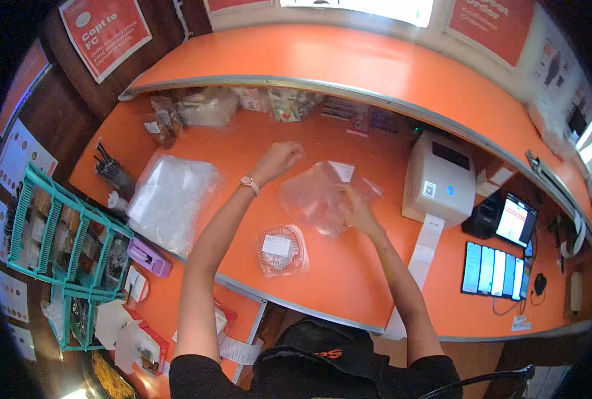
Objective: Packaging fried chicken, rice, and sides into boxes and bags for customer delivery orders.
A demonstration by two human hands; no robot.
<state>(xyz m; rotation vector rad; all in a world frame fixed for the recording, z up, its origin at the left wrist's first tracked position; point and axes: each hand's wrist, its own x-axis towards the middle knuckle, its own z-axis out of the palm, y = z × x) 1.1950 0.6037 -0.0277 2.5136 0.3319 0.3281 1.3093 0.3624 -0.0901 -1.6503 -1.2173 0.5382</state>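
My left hand (279,160), with a watch (249,183) on its wrist, is over the orange counter (345,284). Its fingers are curled together; whether something thin is between them is hard to see. My right hand (359,212) is at the right side of a clear plastic bag (310,192), its fingers gripping the film. A white slip (345,172) shows at the bag's upper edge. Nearer to me stands a round clear-lidded food container (281,264) with a white printed label (276,246) on top.
A stack of clear plastic bags (168,199) lies left, beside black straws or cutlery (108,169) and a purple dispenser (148,257). Teal racks (73,249) stand far left. At right are a label printer (440,174) with a hanging paper strip (425,244), several phones (495,269) and a screen (515,219).
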